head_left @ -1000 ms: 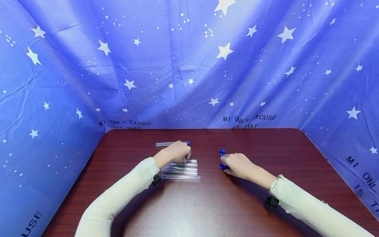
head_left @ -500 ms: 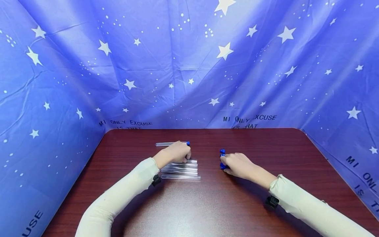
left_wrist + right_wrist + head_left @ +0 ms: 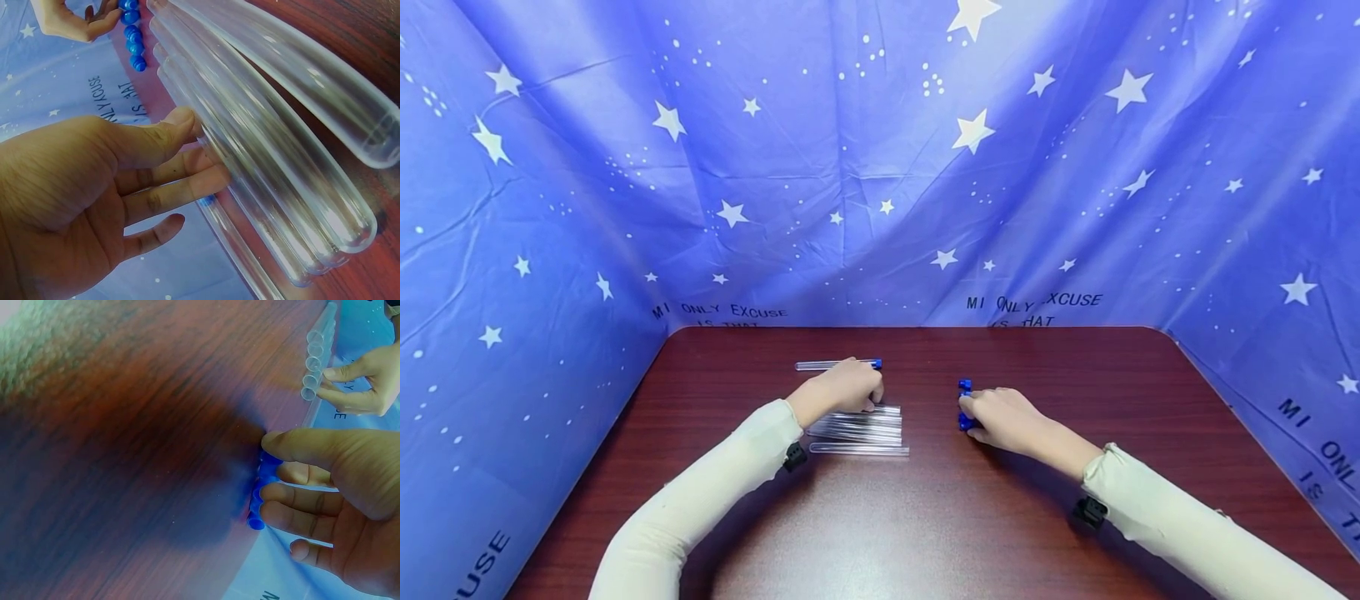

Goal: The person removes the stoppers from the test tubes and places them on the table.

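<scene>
Several clear test tubes (image 3: 861, 429) lie side by side on the table, round ends to the left. My left hand (image 3: 844, 386) reaches over the far side of this row; its thumb and fingertips pinch the farthest tube (image 3: 215, 144). A test tube with a blue cap (image 3: 812, 366) lies beyond that hand, partly covered by it. To the right, several blue caps (image 3: 965, 385) stand in a line running away from me. My right hand (image 3: 1009, 418) pinches one blue cap (image 3: 270, 464) between thumb and fingers, hiding part of the line in the head view.
The dark red wood-grain table (image 3: 880, 533) has rounded far corners. Blue star-printed cloth (image 3: 880, 167) hangs around its back and sides. The nearest test tube (image 3: 859, 449) lies slightly apart from the row. Small black cameras (image 3: 1090, 511) sit at both wrists.
Both hands hold their places, and the tubes and caps stay where they were. Only the head view has shifted very slightly.
</scene>
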Demonstrator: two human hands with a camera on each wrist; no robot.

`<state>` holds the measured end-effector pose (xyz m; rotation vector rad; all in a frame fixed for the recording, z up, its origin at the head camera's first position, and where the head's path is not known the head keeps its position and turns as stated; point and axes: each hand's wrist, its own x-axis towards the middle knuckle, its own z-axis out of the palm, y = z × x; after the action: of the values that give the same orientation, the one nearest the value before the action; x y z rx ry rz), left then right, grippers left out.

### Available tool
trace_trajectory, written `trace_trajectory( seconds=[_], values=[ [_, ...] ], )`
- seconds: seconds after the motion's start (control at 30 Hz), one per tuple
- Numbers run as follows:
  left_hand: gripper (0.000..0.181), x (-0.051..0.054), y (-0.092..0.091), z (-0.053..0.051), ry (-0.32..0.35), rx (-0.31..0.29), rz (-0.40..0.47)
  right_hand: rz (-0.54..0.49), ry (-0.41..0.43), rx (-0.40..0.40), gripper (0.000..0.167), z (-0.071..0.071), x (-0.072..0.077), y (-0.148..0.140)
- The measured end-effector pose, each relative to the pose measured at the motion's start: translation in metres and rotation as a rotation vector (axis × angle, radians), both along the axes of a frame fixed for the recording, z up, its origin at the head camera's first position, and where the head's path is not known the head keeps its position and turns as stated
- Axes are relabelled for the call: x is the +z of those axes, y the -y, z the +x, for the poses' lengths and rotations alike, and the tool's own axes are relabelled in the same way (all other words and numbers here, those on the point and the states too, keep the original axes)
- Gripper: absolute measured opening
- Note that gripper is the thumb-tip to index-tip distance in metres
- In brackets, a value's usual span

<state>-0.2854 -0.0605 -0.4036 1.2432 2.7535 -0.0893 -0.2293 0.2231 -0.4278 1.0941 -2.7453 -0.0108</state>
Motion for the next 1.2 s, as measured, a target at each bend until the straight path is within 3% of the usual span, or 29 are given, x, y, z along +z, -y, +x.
trace_trajectory(
  seconds=[0.33,0.63,0.87,1.2],
  values=[
    [0.019,0.000,0.002,0.001,0.005,0.002,0.007,0.010,-0.021,0.017,0.035,-0.001,0.000,0.000],
    [0.012,-0.003,0.005,0.000,-0.032,-0.016,0.037,0.018,-0.028,0.028,0.036,0.000,0.003,0.002],
    [0.014,0.000,0.012,-0.006,-0.160,-0.062,0.138,0.018,0.004,0.007,0.036,-0.005,0.012,0.005],
    [0.013,0.009,0.030,-0.022,-0.347,0.033,0.236,-0.163,0.108,-0.066,0.026,-0.034,0.040,0.027]
  ],
)
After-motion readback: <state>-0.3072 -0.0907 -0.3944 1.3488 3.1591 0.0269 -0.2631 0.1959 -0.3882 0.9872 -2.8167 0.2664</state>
